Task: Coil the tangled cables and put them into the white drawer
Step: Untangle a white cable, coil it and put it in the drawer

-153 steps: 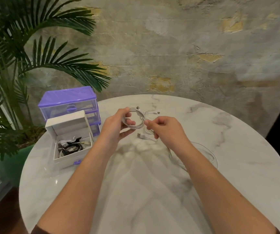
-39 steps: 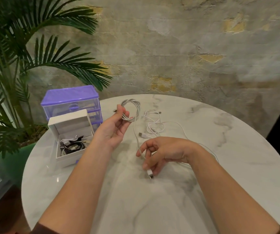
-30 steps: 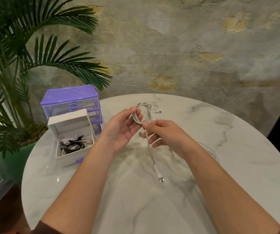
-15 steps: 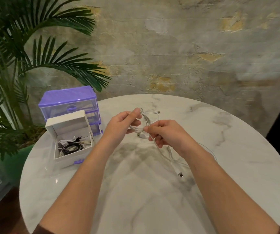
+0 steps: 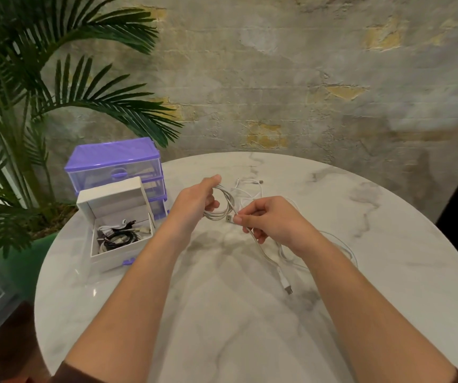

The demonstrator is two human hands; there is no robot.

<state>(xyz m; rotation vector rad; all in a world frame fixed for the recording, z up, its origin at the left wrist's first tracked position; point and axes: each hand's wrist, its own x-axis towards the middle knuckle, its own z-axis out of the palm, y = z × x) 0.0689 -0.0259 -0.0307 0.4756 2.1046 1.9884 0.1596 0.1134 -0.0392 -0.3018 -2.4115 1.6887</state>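
Your left hand [image 5: 194, 201] is closed around a coil of white cable [image 5: 222, 205], thumb on top and fingers curled through the loops, holding it above the middle of the round marble tabletop [image 5: 222, 313]. Your right hand [image 5: 270, 219] pinches the same cable just beside the coil — thumb and forefinger closed on it near a small metal plug [image 5: 229, 218] that points toward the coil. From that pinch the loose tail runs down toward you and ends in a second plug [image 5: 287, 286] lying on the tabletop.

More white cable [image 5: 249, 186] lies loose on the far side of your hands, and a thin strand [image 5: 346, 247] curves out past your right wrist.

The white drawer [image 5: 117, 225] sits near the left edge of the tabletop, pulled out and open, with black and white cables [image 5: 117, 236] already inside. Just behind it, touching or nearly so, stands a purple drawer unit [image 5: 114, 167] — beyond the left edge, a palm plant [image 5: 29, 106].
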